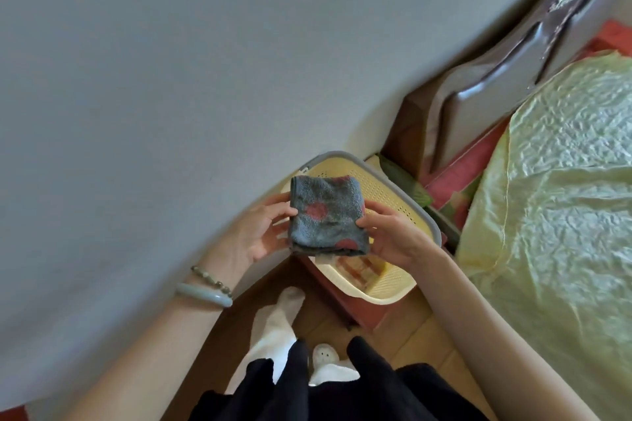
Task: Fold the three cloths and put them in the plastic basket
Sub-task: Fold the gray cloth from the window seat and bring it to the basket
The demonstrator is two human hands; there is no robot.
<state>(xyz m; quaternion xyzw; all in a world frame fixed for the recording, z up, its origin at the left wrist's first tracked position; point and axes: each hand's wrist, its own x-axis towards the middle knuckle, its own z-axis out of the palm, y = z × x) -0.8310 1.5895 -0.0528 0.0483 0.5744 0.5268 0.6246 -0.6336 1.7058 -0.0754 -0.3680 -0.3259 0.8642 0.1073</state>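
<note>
A folded grey cloth with red dots hangs in the air just above the yellow plastic basket. My left hand grips its left edge and my right hand grips its right edge. The basket has a grey rim and stands on a reddish stool beside the wall. Inside the basket, below the grey cloth, lies a folded cloth with red and cream stripes, partly hidden by the cloth I hold.
A grey wall fills the left side. A bed with a pale green cover is on the right, its dark headboard behind the basket. My feet in white socks stand on the wooden floor.
</note>
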